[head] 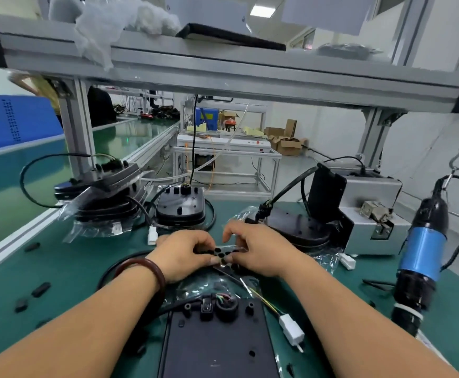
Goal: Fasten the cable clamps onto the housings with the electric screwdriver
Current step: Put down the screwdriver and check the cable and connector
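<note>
Parts retrieval appears in hand: the left hand [184, 252] and right hand [258, 249] pinch a clear bag of black parts [222, 252] just beyond the nearest housing [217, 345]. Next, seat one part on the housing, then take the electric screwdriver [422, 252] hanging at right.

The work surface is a green bench mat [67, 271] with an aluminium rail [15, 241] along its left edge. On it lie a black housing [217, 347] at the near edge with a white connector [291, 330] just beside it, a film-wrapped stack of housings [105, 200] at far left, a centre housing [180, 210], a right housing [299, 229] and a grey metal box [373, 225] at far right. Three small black clamps [40, 290] lie loose on the mat's left part, apart from one another.
</note>
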{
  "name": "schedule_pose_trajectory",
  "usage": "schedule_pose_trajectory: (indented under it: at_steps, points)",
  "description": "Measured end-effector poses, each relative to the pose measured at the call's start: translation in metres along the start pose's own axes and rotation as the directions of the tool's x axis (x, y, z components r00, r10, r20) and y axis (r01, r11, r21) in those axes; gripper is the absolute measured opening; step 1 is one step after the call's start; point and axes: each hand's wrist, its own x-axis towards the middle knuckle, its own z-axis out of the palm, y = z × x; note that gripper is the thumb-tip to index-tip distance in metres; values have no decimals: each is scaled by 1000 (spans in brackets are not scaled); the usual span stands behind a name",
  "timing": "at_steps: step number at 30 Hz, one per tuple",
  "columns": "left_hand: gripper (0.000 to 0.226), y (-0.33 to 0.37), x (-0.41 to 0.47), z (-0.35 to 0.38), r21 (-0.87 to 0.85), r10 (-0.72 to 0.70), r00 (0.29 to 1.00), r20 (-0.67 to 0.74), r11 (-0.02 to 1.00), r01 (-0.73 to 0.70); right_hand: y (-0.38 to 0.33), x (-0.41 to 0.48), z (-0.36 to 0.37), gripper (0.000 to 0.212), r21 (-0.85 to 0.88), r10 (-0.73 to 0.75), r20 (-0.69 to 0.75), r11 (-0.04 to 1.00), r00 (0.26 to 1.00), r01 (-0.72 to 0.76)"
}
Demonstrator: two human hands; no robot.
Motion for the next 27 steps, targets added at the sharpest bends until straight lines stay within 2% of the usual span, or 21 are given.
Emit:
schedule_pose_trajectory:
  at_steps: [4, 8, 11, 18, 27]
  points:
    - [8, 1, 0, 3, 32, 56, 998, -28, 998, -55, -7, -3, -1, 21, -89, -35, -36, 996, 999, 32]
    - [20, 3, -1, 1, 136, 106, 994, -4, 985, -105, -18, -1, -2, 26, -281, -142, -103, 954, 985, 108]
    - [23, 4, -1, 0, 175, 132, 991, 8, 976, -132, -24, 1, 0, 26, -203, -147, -78, 971, 986, 128]
    - [30, 3, -1, -1, 240, 140, 990, 21, 960, -141, -32, 1, 5, 21, -199, -125, -66, 974, 990, 110]
    - [23, 1, 2, -1, 219, 135, 991, 13, 966, -134, -35, -2, 5, 14, -174, -150, -101, 976, 984, 131]
